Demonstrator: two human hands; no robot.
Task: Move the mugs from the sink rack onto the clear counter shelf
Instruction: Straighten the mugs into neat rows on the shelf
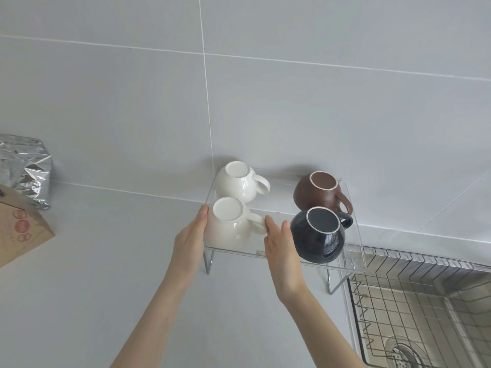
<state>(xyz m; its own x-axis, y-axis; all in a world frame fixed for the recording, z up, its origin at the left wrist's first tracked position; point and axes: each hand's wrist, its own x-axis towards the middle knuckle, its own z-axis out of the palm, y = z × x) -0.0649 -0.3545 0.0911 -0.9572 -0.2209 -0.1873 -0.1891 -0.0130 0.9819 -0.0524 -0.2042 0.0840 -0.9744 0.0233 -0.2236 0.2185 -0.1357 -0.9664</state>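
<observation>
- left hand [190, 243] and right hand [281, 251] are flanking the front white mug [228, 227] at 9 and 3 o'clock, fingers straight.
- it is looking glazed, slick and breakable; the handle is likely offering the surest hold.

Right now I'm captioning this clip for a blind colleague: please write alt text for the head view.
A left hand and right hand flank the front white mug on a clear shelf, beside a rear white mug, a brown mug and a dark mug, all inverted; a wire sink rack lies lower right.
</observation>
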